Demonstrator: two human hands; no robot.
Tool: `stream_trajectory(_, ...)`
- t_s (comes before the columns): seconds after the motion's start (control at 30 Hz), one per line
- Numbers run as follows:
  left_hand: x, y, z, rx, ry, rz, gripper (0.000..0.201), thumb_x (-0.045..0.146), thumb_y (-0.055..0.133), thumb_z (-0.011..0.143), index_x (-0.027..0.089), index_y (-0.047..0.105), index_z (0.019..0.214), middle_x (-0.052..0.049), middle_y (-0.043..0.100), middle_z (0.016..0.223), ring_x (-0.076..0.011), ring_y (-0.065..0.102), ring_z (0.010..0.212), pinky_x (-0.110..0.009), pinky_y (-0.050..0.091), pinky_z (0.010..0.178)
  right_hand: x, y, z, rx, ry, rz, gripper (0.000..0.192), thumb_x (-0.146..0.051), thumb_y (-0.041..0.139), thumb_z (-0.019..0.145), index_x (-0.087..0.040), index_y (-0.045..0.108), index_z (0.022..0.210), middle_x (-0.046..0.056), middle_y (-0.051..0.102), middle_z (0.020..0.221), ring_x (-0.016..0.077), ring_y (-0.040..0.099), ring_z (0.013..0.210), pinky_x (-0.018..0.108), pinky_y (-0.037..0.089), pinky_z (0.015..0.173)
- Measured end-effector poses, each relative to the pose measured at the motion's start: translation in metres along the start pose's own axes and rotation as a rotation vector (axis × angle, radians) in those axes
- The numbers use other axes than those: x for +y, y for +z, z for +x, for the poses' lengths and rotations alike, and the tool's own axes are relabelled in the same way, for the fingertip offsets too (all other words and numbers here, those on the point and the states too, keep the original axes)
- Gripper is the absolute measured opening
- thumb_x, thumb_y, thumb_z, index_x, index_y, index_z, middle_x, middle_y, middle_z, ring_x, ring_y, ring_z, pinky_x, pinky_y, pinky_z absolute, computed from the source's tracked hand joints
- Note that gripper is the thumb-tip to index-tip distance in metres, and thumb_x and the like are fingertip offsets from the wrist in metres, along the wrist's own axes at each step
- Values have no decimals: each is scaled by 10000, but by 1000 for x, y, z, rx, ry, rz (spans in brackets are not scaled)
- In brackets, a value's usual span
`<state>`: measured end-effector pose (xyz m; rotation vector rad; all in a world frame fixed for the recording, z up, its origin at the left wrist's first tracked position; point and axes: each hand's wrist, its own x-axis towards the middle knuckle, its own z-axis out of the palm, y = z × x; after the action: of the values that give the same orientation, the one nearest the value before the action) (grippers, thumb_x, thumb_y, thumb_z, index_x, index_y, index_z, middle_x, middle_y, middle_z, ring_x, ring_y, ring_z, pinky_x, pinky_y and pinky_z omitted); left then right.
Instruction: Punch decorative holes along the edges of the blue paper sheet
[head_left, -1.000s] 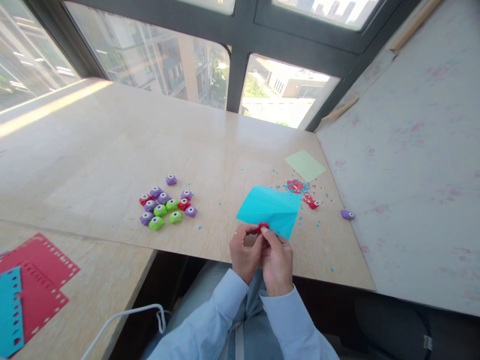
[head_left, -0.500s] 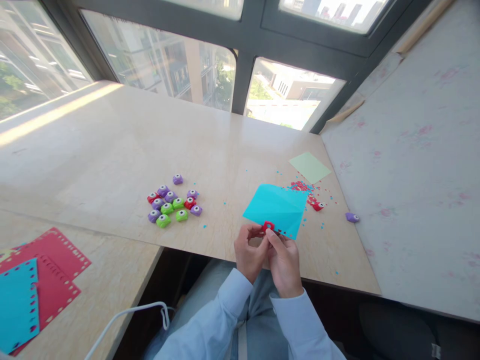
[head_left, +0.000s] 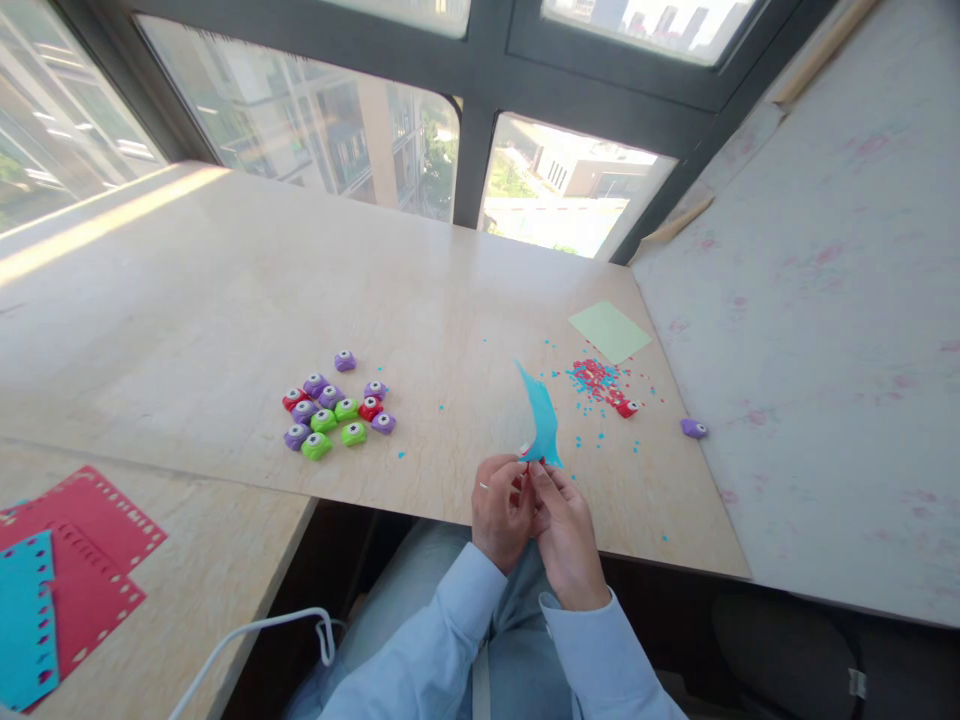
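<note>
- A pale marble-look table [head_left: 225,290] stands under dark-framed windows [head_left: 480,70] that look out on city buildings; a pink-speckled board [head_left: 825,330] lies along its right side.
- Both hands meet at the near table edge: left hand [head_left: 501,512] and right hand [head_left: 564,528] pinch a small red paper punch [head_left: 531,456] clamped on a blue paper sheet [head_left: 541,420], which stands up on edge.
- One cluster of little punches [head_left: 334,412]: about five purple, three green, two red.
- One red punch [head_left: 627,408] sits among red and blue confetti [head_left: 596,378]; one purple punch [head_left: 694,429] sits on the board.
- One green paper square [head_left: 609,331].
- Punched red sheets [head_left: 90,560] and one blue one [head_left: 26,620] lie far left.
</note>
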<state>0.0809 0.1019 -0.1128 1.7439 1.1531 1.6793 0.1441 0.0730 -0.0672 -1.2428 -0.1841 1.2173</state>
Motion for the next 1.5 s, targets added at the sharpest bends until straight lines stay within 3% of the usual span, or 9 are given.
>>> stream_trajectory(0.43, -6, 3, -5, -51, -34, 8, 411, 162, 641, 838, 213, 520, 1228, -76, 682, 1024, -198, 671, 940, -347, 571, 798, -11, -11, 7, -60, -79, -176, 497, -521, 800, 697, -167, 732, 1040, 97, 759, 962, 208, 704, 746, 302, 567, 625)
stream_trajectory(0.6, -3, -1, 3, -106, -140, 59, 541, 165, 641, 776, 185, 484, 1293, -142, 634, 1188, -268, 622, 1100, -453, 543, 907, -20, -27, 11, 61, 4, -342, 547, -582, 796, 656, -126, 755, 955, 125, 768, 871, 213, 686, 609, 270, 513, 441)
stream_trajectory(0.7, -3, -3, 8, -158, -233, 5, 543, 160, 601, 789, 170, 463, 1313, -148, 636, 1208, -248, 641, 1070, -412, 561, 872, -24, -38, 14, 115, -10, -518, 513, -570, 799, 643, -134, 759, 911, 110, 763, 809, 236, 681, 571, 272, 474, 377)
stream_trajectory(0.83, -2, -4, 9, -176, -247, -66, 494, 171, 580, 814, 177, 477, 1296, -137, 656, 1198, -223, 667, 1033, -370, 571, 851, -25, -47, 13, 110, -148, -711, 487, -622, 713, 710, -169, 738, 887, 73, 729, 735, 208, 638, 523, 262, 437, 359)
stream_trajectory(0.97, -1, -4, 8, -188, -270, -99, 492, 180, 582, 824, 183, 476, 1305, -134, 665, 1189, -221, 677, 1027, -357, 576, 841, -21, -47, 10, 173, -419, -874, 392, -581, 698, 758, -192, 687, 809, 38, 671, 664, 173, 592, 544, 266, 473, 482)
stream_trajectory(1.07, -2, -4, 7, -208, -275, -128, 516, 168, 580, 821, 183, 463, 1323, -130, 673, 1167, -219, 676, 1032, -350, 581, 837, -17, -45, 13, 222, -553, -940, 413, -540, 761, 716, -190, 680, 919, 24, 664, 685, 167, 579, 559, 280, 480, 559)
stream_trajectory(1.2, -2, -5, 7, -234, -262, -143, 521, 150, 569, 819, 183, 462, 1327, -121, 686, 1133, -208, 683, 1007, -341, 590, 819, -15, -43, 23, 167, -610, -997, 525, -483, 805, 676, -199, 699, 1105, 32, 677, 773, 166, 544, 580, 294, 463, 590)
stream_trajectory(1.37, -2, -6, 6, -238, -271, -150, 522, 163, 567, 837, 186, 455, 1346, -130, 685, 1140, -204, 686, 1005, -340, 592, 822, -20, -41, 31, 87, -691, -1044, 325, -411, 773, 728, -220, 757, 990, 46, 661, 791, 172, 533, 614, 315, 461, 635)
stream_trajectory(1.5, -5, -4, 3, -205, -262, -208, 692, 157, 560, 837, 192, 295, 1475, -134, 685, 1150, -203, 684, 1013, -353, 590, 825, -23, -40, 30, 66, -665, -934, 340, -434, 775, 734, -214, 754, 992, 37, 672, 799, 151, 535, 599, 292, 466, 603)
